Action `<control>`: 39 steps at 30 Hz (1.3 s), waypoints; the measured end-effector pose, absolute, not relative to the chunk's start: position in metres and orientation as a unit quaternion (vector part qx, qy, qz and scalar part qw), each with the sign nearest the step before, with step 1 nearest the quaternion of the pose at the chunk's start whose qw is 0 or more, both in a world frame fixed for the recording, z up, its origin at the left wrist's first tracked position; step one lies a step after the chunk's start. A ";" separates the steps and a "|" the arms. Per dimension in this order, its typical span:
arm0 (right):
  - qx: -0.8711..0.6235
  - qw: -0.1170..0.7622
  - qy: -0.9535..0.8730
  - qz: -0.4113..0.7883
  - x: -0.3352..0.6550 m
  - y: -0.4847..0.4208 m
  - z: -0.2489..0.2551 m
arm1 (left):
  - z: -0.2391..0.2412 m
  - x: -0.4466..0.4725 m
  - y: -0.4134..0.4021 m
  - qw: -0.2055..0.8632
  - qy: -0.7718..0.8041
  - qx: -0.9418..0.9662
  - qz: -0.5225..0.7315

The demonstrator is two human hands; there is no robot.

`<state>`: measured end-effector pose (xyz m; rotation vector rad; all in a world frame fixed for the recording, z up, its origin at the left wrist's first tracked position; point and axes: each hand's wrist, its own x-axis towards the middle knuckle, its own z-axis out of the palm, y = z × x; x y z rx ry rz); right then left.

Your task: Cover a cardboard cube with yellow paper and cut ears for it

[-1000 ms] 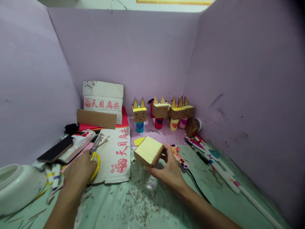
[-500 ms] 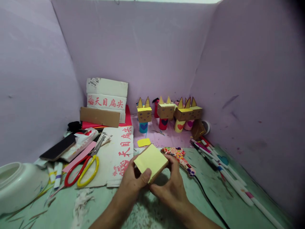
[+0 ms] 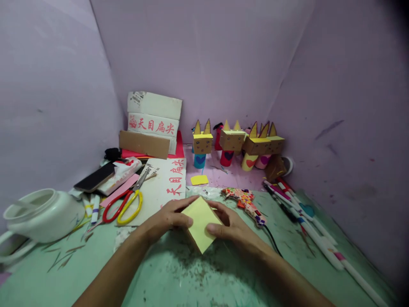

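Observation:
Between my two hands is a small cardboard box [image 3: 202, 224] with pale yellow paper on its upper face, turned so a corner points toward me. My left hand [image 3: 174, 217] grips its left side, thumb on the yellow edge. My right hand [image 3: 228, 224] closes on the right side, its thumb pressing on the yellow face. The other fingers are partly hidden behind the box. Beyond it lies a small yellow paper piece [image 3: 199, 180]. To the right rests a glue gun [image 3: 246, 204] with a colourful patterned body and a black cord.
Cardboard figures with pointed ears [image 3: 203, 143] stand in a row at the back. Red-and-yellow scissors [image 3: 128, 204] lie on white printed cardboard [image 3: 166, 170] at left, near a white teapot-like vessel [image 3: 47, 217]. Several markers [image 3: 306, 217] lie along the right wall.
The box has turned in my hands, and my right thumb has come onto its yellow face. The whole view has shifted, with the scene sitting farther right and higher.

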<state>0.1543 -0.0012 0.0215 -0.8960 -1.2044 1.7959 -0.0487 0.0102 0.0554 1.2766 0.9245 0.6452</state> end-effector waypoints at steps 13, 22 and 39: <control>-0.537 0.404 -0.533 0.514 0.157 0.004 0.023 | 0.034 -0.023 0.005 0.343 0.498 0.730 0.319; -0.456 0.372 -0.743 0.320 0.175 0.012 0.026 | 0.033 -0.023 0.010 0.364 0.495 0.731 0.296; -0.409 0.447 -0.659 0.446 0.160 0.012 0.005 | 0.020 -0.025 0.015 0.396 0.470 0.709 0.344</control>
